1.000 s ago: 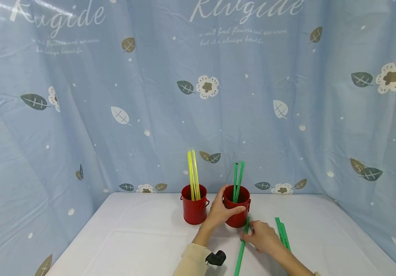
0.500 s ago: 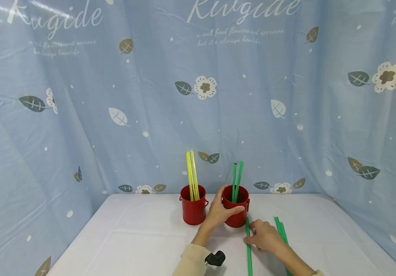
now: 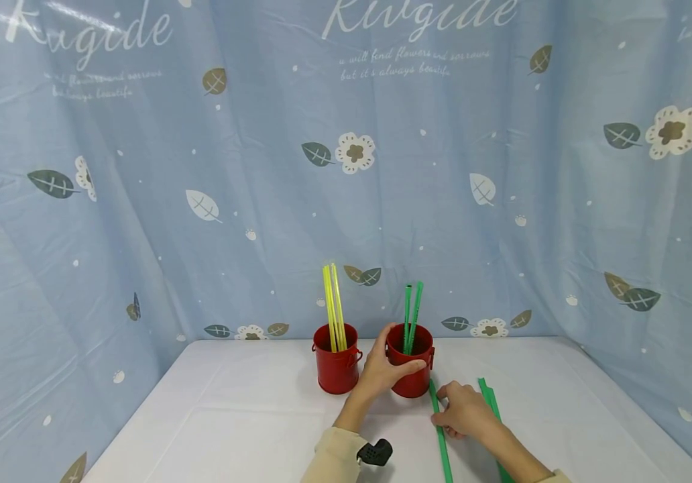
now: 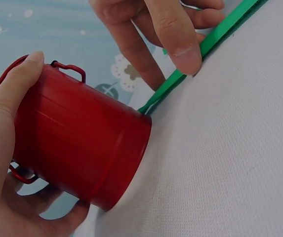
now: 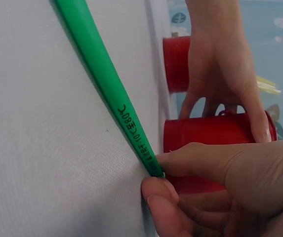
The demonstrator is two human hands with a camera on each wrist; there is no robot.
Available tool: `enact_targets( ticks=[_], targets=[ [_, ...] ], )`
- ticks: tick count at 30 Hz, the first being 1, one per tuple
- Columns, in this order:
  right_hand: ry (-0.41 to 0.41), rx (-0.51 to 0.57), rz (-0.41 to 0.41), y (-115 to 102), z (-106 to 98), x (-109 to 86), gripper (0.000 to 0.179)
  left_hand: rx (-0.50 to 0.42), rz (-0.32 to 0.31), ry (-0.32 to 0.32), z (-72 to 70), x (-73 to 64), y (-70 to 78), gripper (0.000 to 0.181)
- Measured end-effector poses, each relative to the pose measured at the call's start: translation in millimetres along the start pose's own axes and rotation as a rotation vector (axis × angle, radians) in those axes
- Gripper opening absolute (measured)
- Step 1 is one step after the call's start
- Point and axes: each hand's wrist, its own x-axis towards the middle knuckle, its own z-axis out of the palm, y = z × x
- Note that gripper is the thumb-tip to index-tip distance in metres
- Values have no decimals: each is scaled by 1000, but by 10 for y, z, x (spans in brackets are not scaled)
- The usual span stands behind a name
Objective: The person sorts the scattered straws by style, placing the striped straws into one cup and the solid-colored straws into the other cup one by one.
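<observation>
My left hand (image 3: 380, 370) holds the right-hand red bucket (image 3: 411, 385) from its left side, thumb across the front and fingers around the far side. Two green tubes (image 3: 415, 315) stand in that bucket. Just right of its base, my right hand (image 3: 465, 410) pinches a green plastic tube (image 3: 444, 451) near its far end. The tube lies along the white cloth, its near end beyond the head view's lower edge. Dark printed lettering shows on the tube (image 5: 101, 69) in the right wrist view. In the left wrist view, its tip reaches the bucket's base (image 4: 126, 148).
Left of the held bucket stands another red bucket (image 3: 336, 373) with several yellow sticks (image 3: 335, 308). More green tubes (image 3: 491, 400) lie right of my right hand, partly hidden by the forearm. A blue patterned curtain (image 3: 273, 201) hangs behind the white-covered table (image 3: 237, 416).
The green tube at my right hand has swung, its near end moving from left to right. My right hand has shifted slightly right. My left hand keeps its hold on the bucket.
</observation>
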Motion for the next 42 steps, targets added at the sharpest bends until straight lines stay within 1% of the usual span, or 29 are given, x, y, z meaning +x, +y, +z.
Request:
enact_targets(
  ticks=[3, 11, 18, 22, 27, 30, 34, 37, 39, 42],
  targets=[
    [3, 11, -3, 10, -3, 7, 43, -1, -29, -3, -2, 4, -1, 85],
    [0, 47, -29, 60, -17, 33, 42, -10, -29, -3, 2, 2, -15, 81],
    [-31, 48, 3, 54, -45, 50, 43, 4, -36, 2, 2, 4, -11, 88],
    [-36, 56, 15, 53, -57, 51, 45, 0, -42, 3, 1, 3, -15, 88],
    [-42, 84, 5, 72, -64, 55, 46, -10, -39, 1, 8, 3, -22, 87],
    [-53, 107, 1, 79, -79, 67, 46, -29, -35, -9, -1, -14, 24, 85],
    [-45, 127, 8, 77, -104, 86, 44, -51, -31, -30, -52, -73, 177, 83],
    [-21, 145, 5, 73, -115, 91, 40, -53, -20, -39, -88, -113, 272, 81],
    [0, 173, -2, 68, -121, 89, 37, -57, -15, -41, -97, -121, 288, 80],
    [30, 209, -27, 62, -128, 86, 35, -70, -10, -38, -80, -98, 236, 81]
  ],
)
